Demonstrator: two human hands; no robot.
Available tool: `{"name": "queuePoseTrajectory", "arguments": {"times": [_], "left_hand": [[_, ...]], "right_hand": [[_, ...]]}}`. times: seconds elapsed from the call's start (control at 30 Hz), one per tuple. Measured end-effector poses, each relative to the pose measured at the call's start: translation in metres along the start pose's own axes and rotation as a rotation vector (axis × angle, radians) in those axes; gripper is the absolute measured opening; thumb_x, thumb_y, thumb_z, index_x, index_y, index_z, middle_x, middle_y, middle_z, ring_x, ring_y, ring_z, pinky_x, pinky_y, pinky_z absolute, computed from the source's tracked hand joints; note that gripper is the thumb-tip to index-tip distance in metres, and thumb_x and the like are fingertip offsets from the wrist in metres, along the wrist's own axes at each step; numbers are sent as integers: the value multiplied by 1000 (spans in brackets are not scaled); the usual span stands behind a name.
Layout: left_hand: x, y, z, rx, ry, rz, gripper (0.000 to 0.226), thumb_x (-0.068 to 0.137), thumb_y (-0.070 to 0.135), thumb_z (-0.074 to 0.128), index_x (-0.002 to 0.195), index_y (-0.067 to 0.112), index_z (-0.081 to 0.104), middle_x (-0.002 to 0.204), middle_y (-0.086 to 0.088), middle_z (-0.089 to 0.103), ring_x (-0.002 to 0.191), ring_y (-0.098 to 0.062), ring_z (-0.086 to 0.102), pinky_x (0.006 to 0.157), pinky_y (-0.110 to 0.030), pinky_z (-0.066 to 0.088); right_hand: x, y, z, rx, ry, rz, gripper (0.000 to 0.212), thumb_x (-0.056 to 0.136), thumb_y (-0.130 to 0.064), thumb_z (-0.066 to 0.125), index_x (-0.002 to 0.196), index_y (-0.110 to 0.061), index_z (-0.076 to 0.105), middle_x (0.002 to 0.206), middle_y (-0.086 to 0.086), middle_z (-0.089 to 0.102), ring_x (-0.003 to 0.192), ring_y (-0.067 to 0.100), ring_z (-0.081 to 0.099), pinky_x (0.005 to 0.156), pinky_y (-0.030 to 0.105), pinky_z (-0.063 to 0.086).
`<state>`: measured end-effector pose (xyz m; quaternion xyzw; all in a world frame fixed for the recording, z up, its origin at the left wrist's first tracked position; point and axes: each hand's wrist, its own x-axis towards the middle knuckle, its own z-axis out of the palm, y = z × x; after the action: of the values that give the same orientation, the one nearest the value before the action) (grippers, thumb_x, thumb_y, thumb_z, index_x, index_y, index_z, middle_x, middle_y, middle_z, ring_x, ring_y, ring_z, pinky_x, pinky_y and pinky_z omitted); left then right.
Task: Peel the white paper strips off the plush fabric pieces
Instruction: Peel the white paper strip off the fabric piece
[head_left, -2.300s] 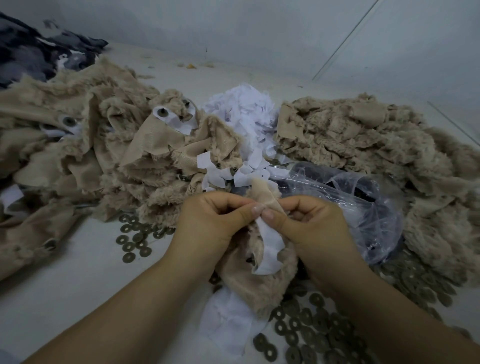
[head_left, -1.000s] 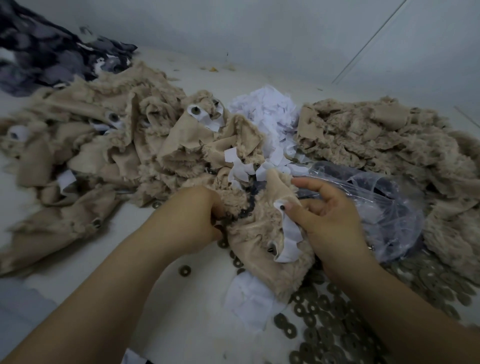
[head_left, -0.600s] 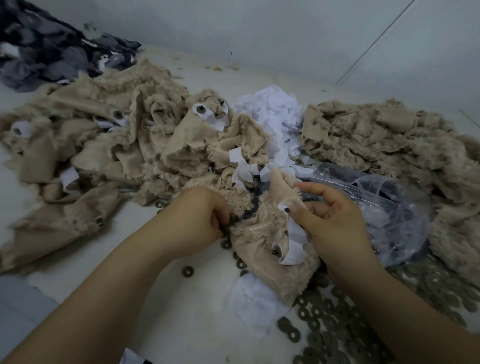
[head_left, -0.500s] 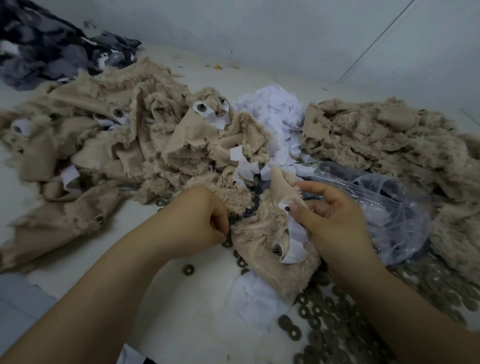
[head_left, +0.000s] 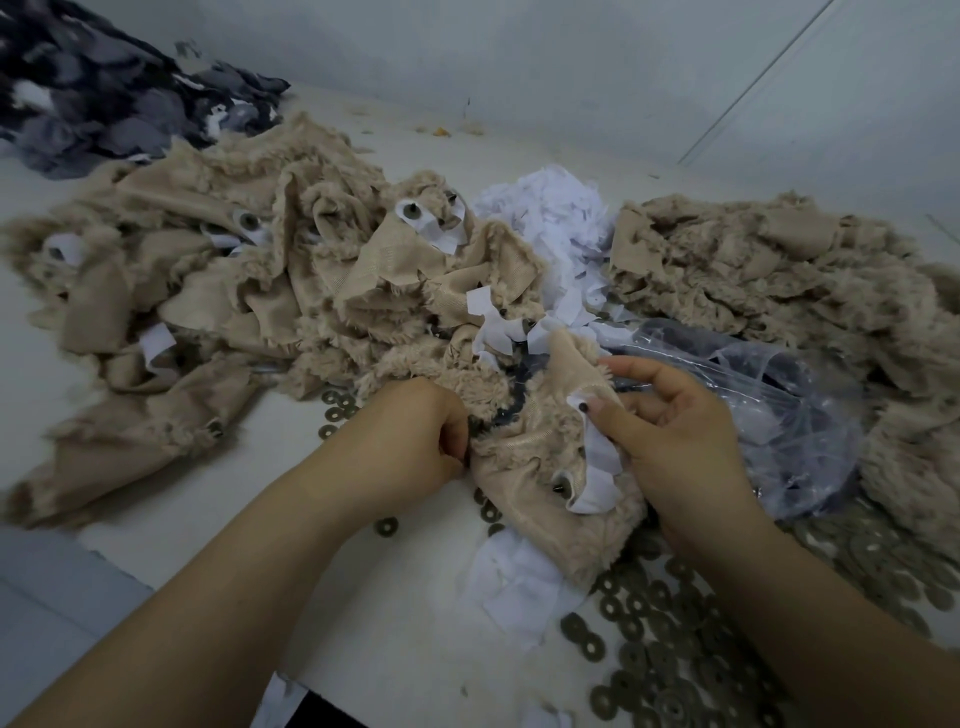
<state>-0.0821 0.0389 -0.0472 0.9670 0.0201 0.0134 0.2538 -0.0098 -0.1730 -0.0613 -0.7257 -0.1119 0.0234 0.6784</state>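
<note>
A beige plush fabric piece (head_left: 530, 457) lies between my hands in the middle of the white table. A white paper strip (head_left: 597, 467) is stuck on it, running down past a dark metal eyelet. My right hand (head_left: 670, 441) pinches the strip's upper end against the fabric with thumb and forefinger. My left hand (head_left: 410, 441) is curled at the piece's left edge, its fingertips hidden against the fabric. What they hold I cannot make out.
A heap of beige plush pieces with white strips (head_left: 249, 291) fills the left. Peeled paper scraps (head_left: 545, 218) pile up behind, stripped plush pieces (head_left: 779, 280) lie right. A clear plastic bag (head_left: 779, 415) and several loose metal washers (head_left: 675, 634) sit at the right. Dark grey fabric (head_left: 104, 104) lies far left.
My left hand let go of the strip and moved left to the fabric's edge. My right hand kept its pinch on the strip's top. The view shifted slightly left.
</note>
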Motion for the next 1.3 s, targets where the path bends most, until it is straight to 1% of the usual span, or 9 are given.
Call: {"name": "queuePoseTrajectory", "arguments": {"times": [0.17, 0.33, 0.47, 0.67, 0.8, 0.97, 1.03, 1.13, 1.3], "left_hand": [[-7, 3, -2, -89, 6, 62, 16, 74, 10, 81, 68, 25, 75, 68, 14, 66, 63, 2, 61, 54, -7, 44], [-16, 7, -5, -28, -135, 81, 16, 72, 11, 81, 79, 25, 75, 66, 17, 62, 64, 10, 58, 52, -6, 41], [-18, -1, -11, -23, -119, 21, 19, 73, 16, 83, 82, 28, 71, 68, 14, 61, 61, 3, 58, 51, -10, 43], [-16, 11, 11, -64, -66, 90, 14, 76, 10, 78, 83, 23, 78, 75, 6, 70, 66, -5, 62, 62, -19, 50], [-13, 13, 17, 111, -56, 172, 7, 79, 6, 66, 74, 5, 71, 79, -11, 67, 73, -22, 61, 70, -41, 51], [-17, 20, 16, 306, -58, 262, 11, 84, 10, 54, 75, 8, 60, 81, -4, 54, 73, -21, 53, 70, -39, 48], [-18, 22, 16, 328, -30, 271, 14, 86, 12, 51, 73, 10, 54, 79, -2, 50, 70, -20, 51, 67, -37, 46], [-17, 25, 15, 338, 59, 287, 20, 90, 16, 49, 70, 16, 47, 76, 0, 47, 68, -19, 48, 61, -32, 40], [-7, 47, 15, 239, 405, 431, 12, 83, 13, 71, 74, 7, 66, 74, -7, 59, 62, -26, 56, 51, -41, 50]], "right_hand": [[0, -3, -4, 25, 48, -6, 19, 86, -11, 76, 99, -24, 71, 77, 16, 73, 67, 31, 65, 61, 47, 58], [2, -9, -9, -1, 135, -50, 18, 90, -14, 72, 107, -19, 68, 64, 20, 57, 49, 17, 43, 42, 21, 40], [1, -5, -9, -12, 137, -60, 19, 90, -11, 71, 108, -15, 67, 47, -7, 52, 38, 4, 39, 40, 17, 37], [-2, -5, -1, -55, 112, -84, 20, 87, -14, 75, 105, -19, 69, 77, 28, 66, 61, 26, 54, 52, 32, 46], [-2, -2, -1, -66, 100, -75, 20, 87, -12, 75, 105, -20, 69, 79, 26, 68, 62, 28, 56, 54, 34, 49], [-2, 0, 0, -61, 104, -59, 20, 87, -13, 76, 103, -22, 69, 78, 16, 72, 64, 28, 63, 55, 35, 53], [-3, -1, 0, -65, 103, -57, 20, 87, -13, 76, 104, -21, 69, 77, 15, 73, 65, 28, 64, 56, 37, 54], [-4, -2, -1, -78, 105, -56, 21, 86, -14, 76, 105, -21, 69, 71, 7, 72, 58, 15, 63, 48, 26, 51], [-8, -6, 4, -115, 84, -94, 26, 84, -8, 77, 100, -27, 68, 73, -3, 74, 60, 9, 68, 50, 19, 53]]}}
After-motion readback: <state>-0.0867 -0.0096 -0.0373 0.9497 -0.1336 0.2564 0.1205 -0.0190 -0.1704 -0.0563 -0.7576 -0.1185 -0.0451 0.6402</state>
